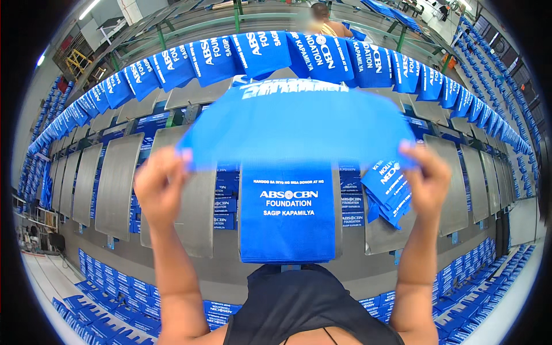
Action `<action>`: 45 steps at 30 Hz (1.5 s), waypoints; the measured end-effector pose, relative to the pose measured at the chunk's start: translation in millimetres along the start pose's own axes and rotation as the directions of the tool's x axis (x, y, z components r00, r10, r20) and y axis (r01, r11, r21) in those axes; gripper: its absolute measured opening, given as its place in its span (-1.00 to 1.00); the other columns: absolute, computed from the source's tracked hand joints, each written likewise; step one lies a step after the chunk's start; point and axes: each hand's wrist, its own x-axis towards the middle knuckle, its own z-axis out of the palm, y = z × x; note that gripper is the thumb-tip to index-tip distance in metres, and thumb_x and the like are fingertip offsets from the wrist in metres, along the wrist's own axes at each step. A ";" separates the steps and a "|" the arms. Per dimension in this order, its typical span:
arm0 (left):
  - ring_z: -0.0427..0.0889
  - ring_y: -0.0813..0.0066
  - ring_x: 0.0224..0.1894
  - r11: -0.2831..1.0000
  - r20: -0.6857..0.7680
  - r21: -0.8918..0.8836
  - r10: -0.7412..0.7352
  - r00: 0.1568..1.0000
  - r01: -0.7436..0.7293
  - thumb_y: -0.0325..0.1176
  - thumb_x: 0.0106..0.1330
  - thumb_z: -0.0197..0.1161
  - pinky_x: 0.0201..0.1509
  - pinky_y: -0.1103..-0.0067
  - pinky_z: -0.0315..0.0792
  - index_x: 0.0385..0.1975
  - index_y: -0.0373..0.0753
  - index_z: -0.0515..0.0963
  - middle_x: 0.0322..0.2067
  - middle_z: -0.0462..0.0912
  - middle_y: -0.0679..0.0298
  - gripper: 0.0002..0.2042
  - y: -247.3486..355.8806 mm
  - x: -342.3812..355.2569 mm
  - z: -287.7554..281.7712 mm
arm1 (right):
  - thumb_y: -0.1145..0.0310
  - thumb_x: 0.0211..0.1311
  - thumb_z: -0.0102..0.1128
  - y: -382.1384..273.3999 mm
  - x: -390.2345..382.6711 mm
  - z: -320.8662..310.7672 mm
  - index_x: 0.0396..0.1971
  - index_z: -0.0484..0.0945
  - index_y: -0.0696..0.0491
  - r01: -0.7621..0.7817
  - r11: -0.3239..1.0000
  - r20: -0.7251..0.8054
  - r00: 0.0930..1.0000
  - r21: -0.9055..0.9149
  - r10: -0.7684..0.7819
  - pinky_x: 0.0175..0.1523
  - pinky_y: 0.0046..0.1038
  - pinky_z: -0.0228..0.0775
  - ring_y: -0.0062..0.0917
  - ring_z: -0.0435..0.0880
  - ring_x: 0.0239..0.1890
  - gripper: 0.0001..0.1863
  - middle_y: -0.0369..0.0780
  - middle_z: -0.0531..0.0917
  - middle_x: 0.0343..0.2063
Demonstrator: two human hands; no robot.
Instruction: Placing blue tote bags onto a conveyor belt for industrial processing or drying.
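My left hand (162, 181) and my right hand (426, 181) are raised at either side of a blue printed fabric bag (296, 126), pinching its two lower corners. The bag is blurred and held spread out across the middle of the view. Below it, a flat blue bag with white print (287, 227) lies on a metal board in front of my body. A small fanned pile of blue printed bags (384, 192) rests on the board beside it, left of my right hand.
Rows of grey metal boards (118, 190) run to both sides. A curved line of hanging blue bags (201, 60) crosses behind them, with racks of bags (494, 75) at the sides and more along the bottom. Another person (330, 29) is beyond the hanging line, near green rails.
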 end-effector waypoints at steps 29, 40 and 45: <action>0.60 0.13 -0.18 0.742 0.423 0.264 -0.663 0.618 0.616 -0.34 0.27 0.42 -0.04 0.28 0.48 -0.17 -0.25 0.69 -0.25 0.68 0.12 -0.80 4.5 -344.1 81.1 | 0.46 0.21 0.43 108.9 -332.0 140.3 -0.19 0.74 0.15 -0.811 0.583 0.251 0.552 -0.060 0.795 -0.39 -0.55 0.35 -0.73 0.44 -0.56 -0.81 -0.34 0.56 -0.61; 0.60 -0.07 0.11 0.863 0.263 0.307 -0.483 0.835 0.402 -0.07 0.36 0.34 0.19 0.13 0.44 0.05 -0.31 0.60 0.02 0.70 -0.04 -0.56 -194.6 -112.1 261.6 | 0.31 0.17 0.49 112.4 -309.9 137.1 -0.14 0.61 0.10 -0.608 0.737 0.233 0.702 -0.296 0.673 0.01 -0.22 0.48 -0.21 0.62 -0.13 -0.68 -0.11 0.65 -0.23; 0.58 -0.18 0.21 0.608 0.324 0.651 -0.764 0.558 0.454 0.10 0.21 0.40 0.25 0.03 0.44 0.22 -0.29 0.49 0.10 0.68 -0.10 -0.30 -260.8 -34.6 335.1 | 0.27 0.20 0.45 124.1 -288.9 103.9 -0.10 0.58 0.11 -0.538 0.753 0.088 0.789 -0.379 0.608 0.09 -0.15 0.41 -0.11 0.58 -0.03 -0.65 -0.08 0.63 -0.14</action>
